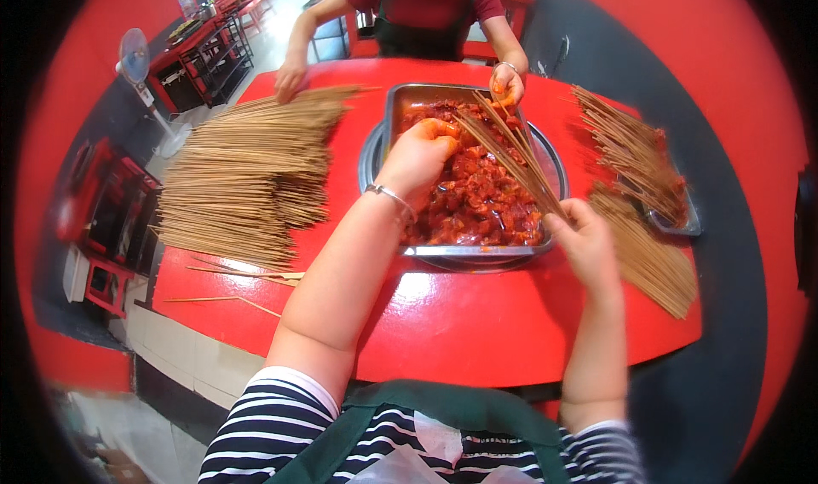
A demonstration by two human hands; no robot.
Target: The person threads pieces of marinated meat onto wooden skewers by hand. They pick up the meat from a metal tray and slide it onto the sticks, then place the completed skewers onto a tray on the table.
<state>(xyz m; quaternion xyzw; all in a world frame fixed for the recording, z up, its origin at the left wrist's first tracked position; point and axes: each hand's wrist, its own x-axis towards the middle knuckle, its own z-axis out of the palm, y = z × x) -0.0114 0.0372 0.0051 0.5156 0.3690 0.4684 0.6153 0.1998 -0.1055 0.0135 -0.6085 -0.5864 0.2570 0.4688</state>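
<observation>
My right hand (585, 244) grips a small bundle of thin wooden skewers (511, 161) by their near ends, and they slant up and left over the meat. Curled above the same tray, my left hand (415, 158) has orange-stained fingers near the skewers' far ends. Whether a piece of meat sits in its fingertips is hidden. Below both hands, a rectangular metal tray (476, 251) holds red, sauce-coated meat pieces (486, 203). The tray rests on a round metal basin (369, 164).
A large pile of bare skewers (243, 177) covers the red table's left side. Loose skewers (211, 300) lie near its edge. At right are loaded skewers (632, 151) over a small tray (692, 223) and more skewers (645, 254). Across, a co-worker's hands (292, 80) reach the pile and the tray.
</observation>
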